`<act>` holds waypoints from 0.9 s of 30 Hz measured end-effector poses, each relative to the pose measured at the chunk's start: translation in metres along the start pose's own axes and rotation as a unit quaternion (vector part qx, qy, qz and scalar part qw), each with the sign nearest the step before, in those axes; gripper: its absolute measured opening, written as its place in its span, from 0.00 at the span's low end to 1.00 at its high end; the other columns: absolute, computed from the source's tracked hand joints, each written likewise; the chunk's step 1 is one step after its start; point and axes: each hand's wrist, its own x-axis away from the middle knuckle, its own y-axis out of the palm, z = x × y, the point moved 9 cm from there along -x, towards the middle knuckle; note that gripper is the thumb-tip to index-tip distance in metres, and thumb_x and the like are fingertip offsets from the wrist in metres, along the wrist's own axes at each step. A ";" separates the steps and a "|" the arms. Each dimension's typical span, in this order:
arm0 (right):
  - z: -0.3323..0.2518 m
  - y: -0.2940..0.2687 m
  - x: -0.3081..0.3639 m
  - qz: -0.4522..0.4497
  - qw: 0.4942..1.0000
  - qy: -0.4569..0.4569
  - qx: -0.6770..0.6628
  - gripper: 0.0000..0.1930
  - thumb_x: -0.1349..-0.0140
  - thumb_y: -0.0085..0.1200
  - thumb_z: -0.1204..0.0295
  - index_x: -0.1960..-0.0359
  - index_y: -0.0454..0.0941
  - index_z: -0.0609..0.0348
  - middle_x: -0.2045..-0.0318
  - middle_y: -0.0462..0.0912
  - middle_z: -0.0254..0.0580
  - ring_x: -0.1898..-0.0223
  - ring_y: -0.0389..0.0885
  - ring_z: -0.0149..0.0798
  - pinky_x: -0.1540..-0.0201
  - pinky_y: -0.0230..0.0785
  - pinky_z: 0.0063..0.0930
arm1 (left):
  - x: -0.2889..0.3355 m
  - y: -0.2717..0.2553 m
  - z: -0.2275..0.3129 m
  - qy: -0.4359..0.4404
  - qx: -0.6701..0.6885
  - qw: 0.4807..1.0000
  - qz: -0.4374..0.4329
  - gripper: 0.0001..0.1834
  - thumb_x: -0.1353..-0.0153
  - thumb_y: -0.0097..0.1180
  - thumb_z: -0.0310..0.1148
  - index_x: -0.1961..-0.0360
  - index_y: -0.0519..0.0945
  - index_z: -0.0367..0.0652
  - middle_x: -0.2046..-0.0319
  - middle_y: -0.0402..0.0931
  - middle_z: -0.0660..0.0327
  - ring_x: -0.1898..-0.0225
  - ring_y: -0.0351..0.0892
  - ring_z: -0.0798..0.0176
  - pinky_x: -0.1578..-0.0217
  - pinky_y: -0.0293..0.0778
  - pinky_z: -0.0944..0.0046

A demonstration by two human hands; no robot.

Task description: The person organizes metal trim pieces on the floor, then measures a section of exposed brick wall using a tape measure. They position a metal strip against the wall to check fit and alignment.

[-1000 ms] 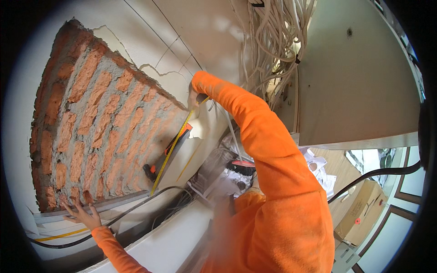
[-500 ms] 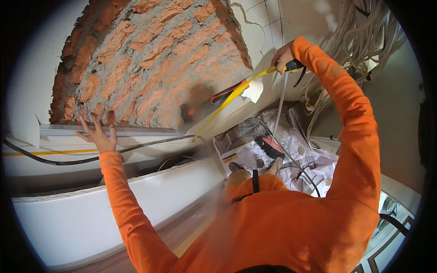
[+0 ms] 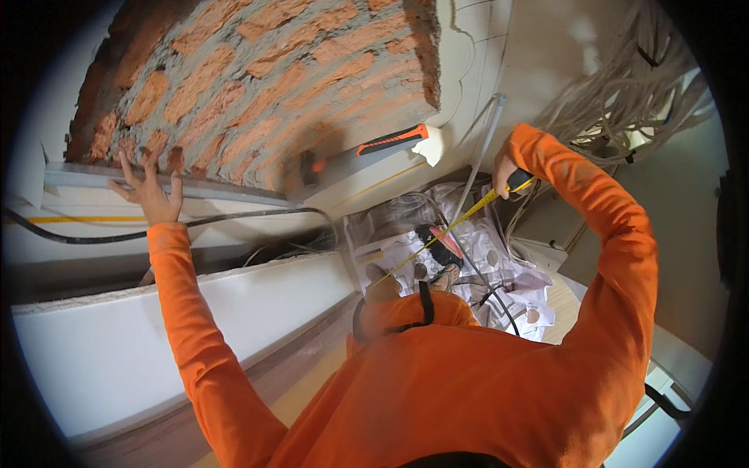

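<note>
My left hand (image 3: 154,193) lies with spread fingers against a grey metal-looking bar (image 3: 234,193) along the lower edge of an exposed brick patch (image 3: 257,93). Raised on the right, my right hand (image 3: 505,173) is closed around a black and yellow tape measure (image 3: 520,181). Its yellow blade (image 3: 441,235) runs out down and left, its far end near my legs. Between my hands, a hammer (image 3: 390,141) with a black and orange handle rests on the white ledge, its dark head toward the left.
A black cable (image 3: 226,228) crosses below the bar, above a white panel (image 3: 195,335). Bundled pale cables (image 3: 624,93) hang at upper right. Crumpled printed sheeting (image 3: 507,288) covers the floor by my feet, with a black and pink object (image 3: 446,248) on it.
My right hand has come down with the tape measure. The blade has swung from the ledge to across the floor sheeting. My left hand stays at the bar, while the view has shifted.
</note>
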 end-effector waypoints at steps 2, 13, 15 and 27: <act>0.035 0.013 -0.023 -0.001 0.996 -0.090 -0.003 0.21 0.49 0.62 0.51 0.55 0.84 0.46 0.59 0.82 0.38 0.57 0.77 0.34 0.56 0.68 0.32 | -0.005 0.001 0.002 0.005 0.016 1.000 0.009 0.30 0.48 0.56 0.49 0.43 0.74 0.52 0.27 0.38 0.41 0.25 0.28 0.45 0.34 0.13 0.34; 0.041 -0.053 0.097 0.141 0.971 -0.014 -0.194 0.34 0.57 0.67 0.60 0.43 0.78 0.49 0.58 0.82 0.38 0.59 0.78 0.35 0.57 0.71 0.27 | 0.000 0.000 -0.001 0.000 -0.001 1.000 -0.004 0.30 0.50 0.57 0.47 0.44 0.74 0.52 0.27 0.37 0.41 0.25 0.28 0.44 0.34 0.13 0.33; 0.048 -0.063 0.103 0.156 0.967 -0.001 -0.200 0.35 0.58 0.67 0.60 0.42 0.78 0.50 0.58 0.82 0.39 0.60 0.78 0.35 0.58 0.71 0.27 | 0.000 0.001 0.000 -0.002 -0.002 1.000 -0.011 0.30 0.50 0.57 0.47 0.43 0.74 0.52 0.27 0.37 0.41 0.25 0.28 0.43 0.34 0.13 0.33; 0.040 -0.114 0.093 0.203 0.967 -0.016 -0.155 0.36 0.59 0.66 0.58 0.42 0.78 0.49 0.65 0.82 0.37 0.66 0.78 0.33 0.64 0.70 0.27 | -0.002 0.000 -0.001 -0.009 -0.020 1.000 -0.007 0.32 0.51 0.59 0.46 0.43 0.74 0.48 0.27 0.36 0.41 0.28 0.23 0.30 0.35 0.16 0.30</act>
